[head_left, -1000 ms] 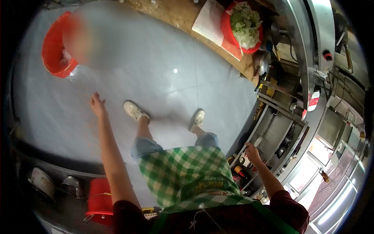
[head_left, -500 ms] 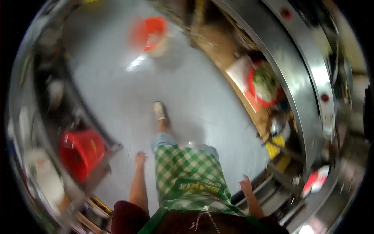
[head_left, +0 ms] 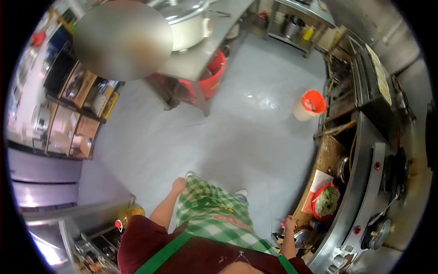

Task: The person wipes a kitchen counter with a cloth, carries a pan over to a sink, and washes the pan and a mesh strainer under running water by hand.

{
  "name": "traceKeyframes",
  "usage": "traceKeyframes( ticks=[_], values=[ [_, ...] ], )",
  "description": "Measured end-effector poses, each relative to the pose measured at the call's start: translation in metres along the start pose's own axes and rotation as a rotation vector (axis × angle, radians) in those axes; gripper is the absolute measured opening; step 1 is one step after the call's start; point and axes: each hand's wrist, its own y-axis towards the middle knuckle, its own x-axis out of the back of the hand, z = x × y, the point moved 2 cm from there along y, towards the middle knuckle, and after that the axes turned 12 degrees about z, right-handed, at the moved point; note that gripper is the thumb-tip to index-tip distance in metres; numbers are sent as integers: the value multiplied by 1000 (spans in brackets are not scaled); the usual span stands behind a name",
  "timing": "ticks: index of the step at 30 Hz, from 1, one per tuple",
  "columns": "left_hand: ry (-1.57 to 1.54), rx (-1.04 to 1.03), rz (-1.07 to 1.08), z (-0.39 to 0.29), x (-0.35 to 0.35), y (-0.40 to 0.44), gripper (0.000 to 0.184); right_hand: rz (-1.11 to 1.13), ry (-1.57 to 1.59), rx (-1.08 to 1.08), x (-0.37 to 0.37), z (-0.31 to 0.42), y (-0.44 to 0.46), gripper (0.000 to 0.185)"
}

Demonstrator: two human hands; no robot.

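Observation:
My left hand [head_left: 179,184] hangs beside the green checked apron [head_left: 207,201] with loose fingers. Nothing shows in it. To the right, my right hand [head_left: 289,223] is by the low wooden shelf [head_left: 326,157], its fingers a little apart and small in view. I see nothing held there. Close to that hand lies a round metal lid or pan [head_left: 302,237], partly hidden by the arm. Farther along the shelf is a red basin [head_left: 315,208] of chopped greens [head_left: 327,201].
A steel stove counter [head_left: 349,196] runs along the right. An orange-rimmed bucket [head_left: 311,101] stands on the floor ahead. Ahead left, a steel table [head_left: 191,64] bears a large white cooker [head_left: 189,32]; a red tub [head_left: 212,80] sits beneath. Shelves [head_left: 75,114] line the left.
My view has turned left and risen, bringing the steel table and left shelves into sight. The bucket now appears farther right. Both hands remain at my sides.

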Motion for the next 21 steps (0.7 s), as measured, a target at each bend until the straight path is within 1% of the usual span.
traceKeyframes(
  ticks=[1, 2, 4, 5, 7, 9, 10, 11, 12, 14, 16, 18, 20, 21],
  values=[
    [-204, 37, -172, 27, 13, -1, 31, 17, 10, 34, -15, 18, 3, 28],
    [-255, 33, -208, 50, 25, -1, 30, 33, 17, 69, -34, 41, 5, 29],
    [-378, 26, -295, 98, 50, -10, 29, 102, 47, 84, -92, 63, 7, 29],
    [-337, 14, -294, 120, 65, -13, 28, 147, 55, 98, -129, 83, 13, 29],
    [-248, 8, -291, 171, 97, -33, 28, 268, -125, 78, -216, 108, -8, 31],
    [-264, 48, -372, 232, 134, -58, 28, 402, -319, 75, -307, 128, -27, 30],
    [-267, 59, -399, 263, 151, -68, 28, 462, -504, 92, -351, 136, -47, 32],
    [-213, 174, -456, 296, 168, -75, 27, 520, -683, 108, -392, 161, -74, 35],
    [-152, 292, -510, 322, 189, -79, 26, 580, -755, 116, -422, 184, -88, 37],
    [-232, 250, -633, 343, 251, -83, 26, 710, -877, 132, -496, 217, -115, 43],
    [-323, 201, -738, 341, 313, -73, 26, 654, -828, 192, -548, 253, -119, 42],
    [-448, 139, -831, 323, 377, -38, 26, 607, -857, 256, -588, 285, -119, 40],
    [-749, 97, -695, 319, 427, 3, 26, 598, -917, 300, -629, 318, -106, 39],
    [-898, 75, -622, 315, 451, 25, 27, 593, -910, 305, -653, 332, -84, 38]
  ],
)
